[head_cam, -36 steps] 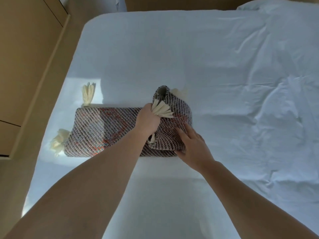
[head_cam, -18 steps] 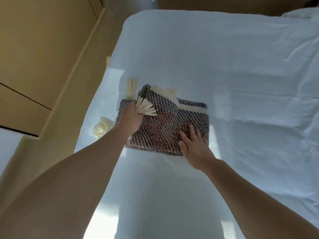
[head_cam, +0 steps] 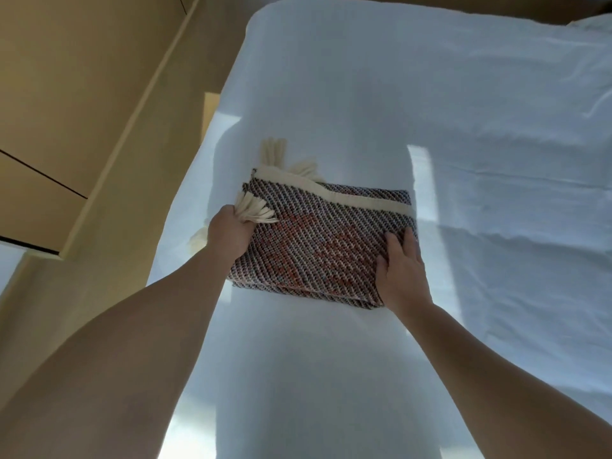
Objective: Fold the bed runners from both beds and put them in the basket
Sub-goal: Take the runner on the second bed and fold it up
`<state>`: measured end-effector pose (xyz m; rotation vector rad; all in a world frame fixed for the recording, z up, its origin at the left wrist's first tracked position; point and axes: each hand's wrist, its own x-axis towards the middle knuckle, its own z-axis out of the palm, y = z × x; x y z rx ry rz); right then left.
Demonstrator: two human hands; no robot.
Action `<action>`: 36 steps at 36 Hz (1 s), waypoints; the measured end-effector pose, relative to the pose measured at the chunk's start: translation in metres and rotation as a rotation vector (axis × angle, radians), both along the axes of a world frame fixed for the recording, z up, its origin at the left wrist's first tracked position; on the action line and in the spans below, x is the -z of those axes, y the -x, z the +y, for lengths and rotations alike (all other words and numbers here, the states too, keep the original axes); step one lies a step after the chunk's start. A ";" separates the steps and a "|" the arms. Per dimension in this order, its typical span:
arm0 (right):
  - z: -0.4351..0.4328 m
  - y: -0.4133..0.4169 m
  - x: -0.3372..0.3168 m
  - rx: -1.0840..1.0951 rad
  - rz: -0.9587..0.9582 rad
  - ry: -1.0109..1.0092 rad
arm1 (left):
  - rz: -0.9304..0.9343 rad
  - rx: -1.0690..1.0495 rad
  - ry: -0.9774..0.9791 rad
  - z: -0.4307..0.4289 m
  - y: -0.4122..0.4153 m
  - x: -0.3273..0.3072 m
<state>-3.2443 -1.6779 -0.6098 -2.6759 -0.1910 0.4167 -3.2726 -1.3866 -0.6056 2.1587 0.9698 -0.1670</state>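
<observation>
A woven bed runner, dark with white and orange threads and cream tassels, lies folded into a thick rectangle on the white bed. My left hand grips the left end of the top layer, with a cream tassel sticking out of its fist. Along the runner's right end, my right hand lies on the fabric with its fingers curved over the edge. No basket is in view.
The bed's left edge runs close to the runner, with a tan floor beyond it. A wooden cabinet stands at the far left. Wrinkled white sheet spreads to the right and towards me.
My left hand carried the runner's right half over to the left, folding the long strip in half. My right hand shifted to the new right edge. The camera view swung right.
</observation>
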 end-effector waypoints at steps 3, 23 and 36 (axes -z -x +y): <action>-0.004 -0.008 0.002 0.249 0.047 -0.175 | 0.170 -0.104 -0.063 0.001 -0.002 0.012; -0.019 -0.032 -0.011 0.645 0.456 -0.676 | 0.042 -0.225 0.584 -0.003 0.005 0.000; -0.009 -0.021 -0.106 0.426 0.293 -0.618 | -0.139 -0.185 0.556 -0.003 0.035 -0.105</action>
